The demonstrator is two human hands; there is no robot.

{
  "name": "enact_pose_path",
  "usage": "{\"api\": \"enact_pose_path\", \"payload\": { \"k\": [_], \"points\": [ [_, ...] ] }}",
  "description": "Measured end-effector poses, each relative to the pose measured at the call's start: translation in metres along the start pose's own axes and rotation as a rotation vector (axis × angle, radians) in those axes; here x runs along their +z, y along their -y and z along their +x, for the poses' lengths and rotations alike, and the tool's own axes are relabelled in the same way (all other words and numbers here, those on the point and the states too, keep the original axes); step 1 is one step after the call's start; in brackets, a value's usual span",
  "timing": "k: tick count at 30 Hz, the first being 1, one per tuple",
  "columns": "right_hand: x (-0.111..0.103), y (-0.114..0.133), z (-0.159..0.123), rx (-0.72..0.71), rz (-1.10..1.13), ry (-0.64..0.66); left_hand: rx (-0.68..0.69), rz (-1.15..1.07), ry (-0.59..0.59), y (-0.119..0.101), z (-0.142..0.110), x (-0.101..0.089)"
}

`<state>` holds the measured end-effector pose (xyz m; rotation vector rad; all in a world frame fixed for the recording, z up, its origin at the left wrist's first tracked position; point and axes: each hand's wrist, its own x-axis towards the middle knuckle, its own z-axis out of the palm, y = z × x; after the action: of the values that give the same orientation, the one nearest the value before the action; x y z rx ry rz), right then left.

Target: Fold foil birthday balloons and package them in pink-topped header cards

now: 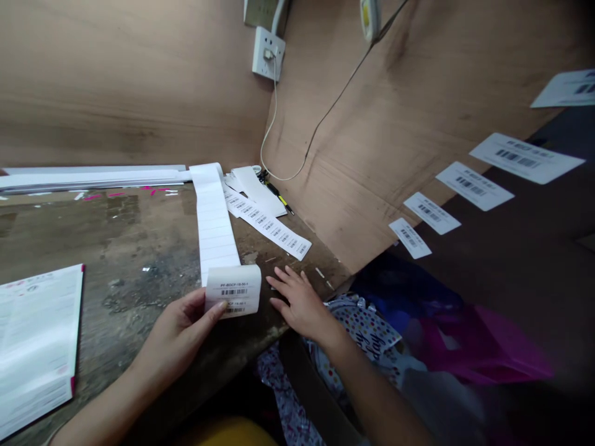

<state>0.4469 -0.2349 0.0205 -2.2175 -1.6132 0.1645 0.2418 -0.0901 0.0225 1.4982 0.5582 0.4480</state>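
Note:
My left hand (183, 325) pinches the curled end of a strip of barcode labels (242, 282) between thumb and fingers. Printed barcodes face me on that end, while the strip's blank backing (214, 229) runs away across the worktable. Just right of it, my right hand (302, 306) is open, its fingers spread over the table's edge and holding nothing. Beyond both hands lies a second strip of barcode labels (274, 229), printed side up. Several single barcode labels (432, 212) stick along the lower edge of the right-hand wooden panel.
A printed booklet (37, 347) lies at the left of the worn table (139, 248). White sheets (93, 176) line the back wall. A pen (283, 199) rests in the corner, below a wall socket (268, 54) with a hanging cable. Bags (483, 347) sit below the right edge.

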Motion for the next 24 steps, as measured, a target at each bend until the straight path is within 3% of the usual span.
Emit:
{"api": "enact_pose_path", "payload": {
  "k": [3,7,9,11,14,18,19,22,24],
  "points": [
    [0.000,0.014,-0.042,0.025,-0.008,0.020,-0.011,0.013,-0.031,0.002,0.000,-0.005],
    [-0.028,0.021,-0.110,0.160,0.004,0.075,-0.041,0.016,-0.004,0.001,0.000,-0.004],
    [-0.037,0.016,-0.122,0.232,-0.046,-0.017,-0.041,-0.002,0.010,-0.002,0.000,0.000],
    [-0.039,0.008,-0.117,0.261,-0.121,-0.147,-0.036,-0.021,0.009,-0.005,-0.001,0.003],
    [-0.034,0.005,-0.096,0.209,-0.108,-0.159,-0.040,-0.028,-0.014,-0.009,-0.003,0.004],
    [-0.031,0.029,-0.067,0.204,0.087,-0.336,-0.054,-0.057,-0.008,-0.010,-0.005,0.006],
    [-0.028,0.037,-0.058,0.224,0.198,-0.362,-0.055,-0.080,0.005,-0.010,-0.005,0.008],
    [-0.011,0.059,-0.026,0.275,0.751,-0.245,-0.051,-0.149,0.042,-0.014,-0.003,0.016],
    [0.006,0.070,-0.004,0.283,1.081,-0.237,-0.067,-0.175,0.060,-0.017,-0.003,0.018]
  ]
}}
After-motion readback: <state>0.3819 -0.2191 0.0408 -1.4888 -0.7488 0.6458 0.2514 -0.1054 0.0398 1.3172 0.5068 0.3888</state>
